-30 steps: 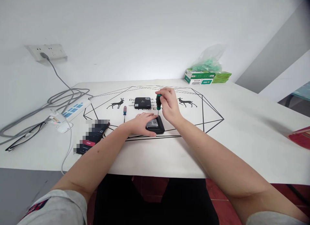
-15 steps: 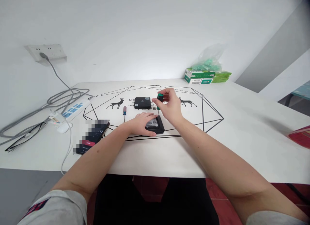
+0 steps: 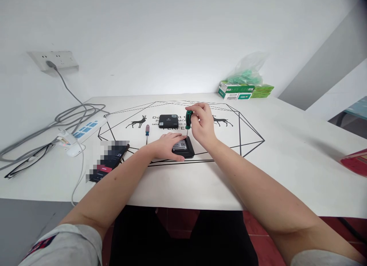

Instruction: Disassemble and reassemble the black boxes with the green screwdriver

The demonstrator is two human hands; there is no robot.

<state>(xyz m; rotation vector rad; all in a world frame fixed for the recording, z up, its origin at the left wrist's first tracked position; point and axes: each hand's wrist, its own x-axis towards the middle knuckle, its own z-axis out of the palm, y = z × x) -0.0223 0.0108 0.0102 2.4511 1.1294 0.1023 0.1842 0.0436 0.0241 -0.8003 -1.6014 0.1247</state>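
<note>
A black device with a white label (image 3: 181, 145) lies on the white table mat. My left hand (image 3: 169, 145) rests on its left side, fingers stretched out, thumb along the near edge. My right hand (image 3: 202, 122) has its fingers round a green and black screwdriver (image 3: 188, 120), which stands nearly upright with its tip at the device's far edge, beside my left fingertips. Behind the device lies a flat black box (image 3: 168, 121) with small stickers. A second screwdriver (image 3: 147, 133) with a reddish, clear handle lies to the left.
At the left are a phone (image 3: 110, 163), a white power strip (image 3: 86, 132), coiled grey cable (image 3: 71, 117) and glasses (image 3: 27, 161). Green and white boxes (image 3: 236, 89) under a plastic bag (image 3: 248, 73) stand at the back right. A red object (image 3: 355, 163) is at the right edge.
The fingers of my right hand have shifted on the screwdriver handle, and more of the handle shows. My left hand has stayed on the device.
</note>
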